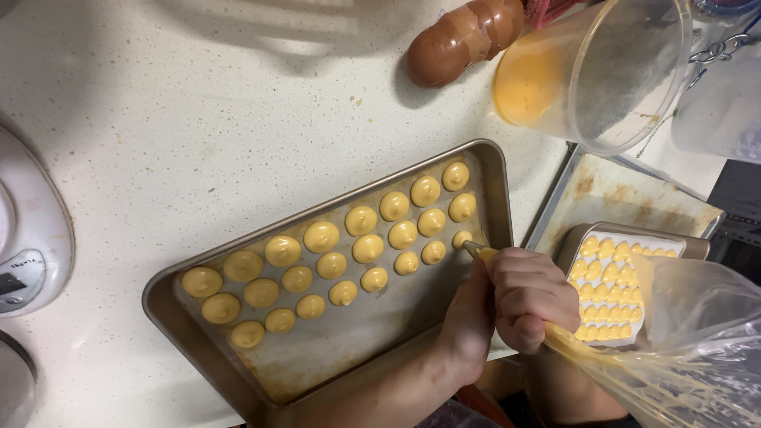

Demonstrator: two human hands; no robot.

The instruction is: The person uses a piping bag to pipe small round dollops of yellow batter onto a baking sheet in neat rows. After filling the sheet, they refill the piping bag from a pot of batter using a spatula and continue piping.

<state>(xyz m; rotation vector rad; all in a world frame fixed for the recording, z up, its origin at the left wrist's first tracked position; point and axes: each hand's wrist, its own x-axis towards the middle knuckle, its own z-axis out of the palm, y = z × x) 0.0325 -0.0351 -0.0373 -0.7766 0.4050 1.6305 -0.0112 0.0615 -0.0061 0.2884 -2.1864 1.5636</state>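
Batter-filled piping bag (pixel 634 357) is clenched in the right hand (pixel 529 297), steadied by the left hand (pixel 469 317); its nozzle (pixel 473 249) points up-left over the baking tray (pixel 495 186), beside the last mound (pixel 462 238).

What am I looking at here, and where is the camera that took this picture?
The camera sits on a person's head and looks down at their own two bare hands; there is no machine. The right hand squeezes a clear piping bag of yellow batter, and the left hand steadies it near the nozzle. They work over a metal baking tray on a pale speckled counter, where rows of small round batter dots already sit. Nearby are brown eggshells, a clear plastic jug smeared with batter, a white kitchen scale, and a second, smaller tray of piped dots.
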